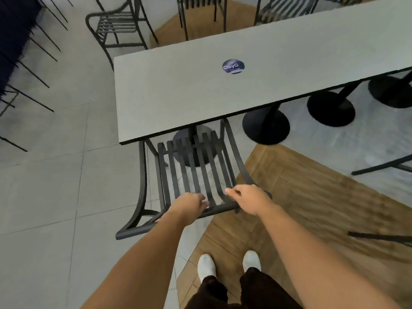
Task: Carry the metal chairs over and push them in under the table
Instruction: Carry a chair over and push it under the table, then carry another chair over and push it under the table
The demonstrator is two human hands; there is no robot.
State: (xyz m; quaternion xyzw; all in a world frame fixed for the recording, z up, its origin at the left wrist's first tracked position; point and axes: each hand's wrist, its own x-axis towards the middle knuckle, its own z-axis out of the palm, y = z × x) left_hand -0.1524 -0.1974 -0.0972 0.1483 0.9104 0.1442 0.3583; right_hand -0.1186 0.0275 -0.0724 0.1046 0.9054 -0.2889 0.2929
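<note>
Metal chair with black slats sits right in front of the person, its far part tucked under the near edge of the table. The table top hides the front of the seat, so how far in it goes cannot be seen. The slats are flat, thin strips that curve a little, with gaps that show the floor through them. The curved arm on the left bends down to a bar near the floor.

Both hands are on the chair's near top bar. The left hand is curled over the bar, fingers wrapped down out of sight. The right hand grips the bar's right end, and its fingertips are hidden too.

The table top is long, flat and pale grey, with a round blue sticker; its words are too blurry to read in full. Round black bases stand under it to the right. More dark chairs stand on the far side, cut off at the top edge.

The floor is pale tile on the left and brown wood on the right. White shoes and dark trousers show at the near edge.
</note>
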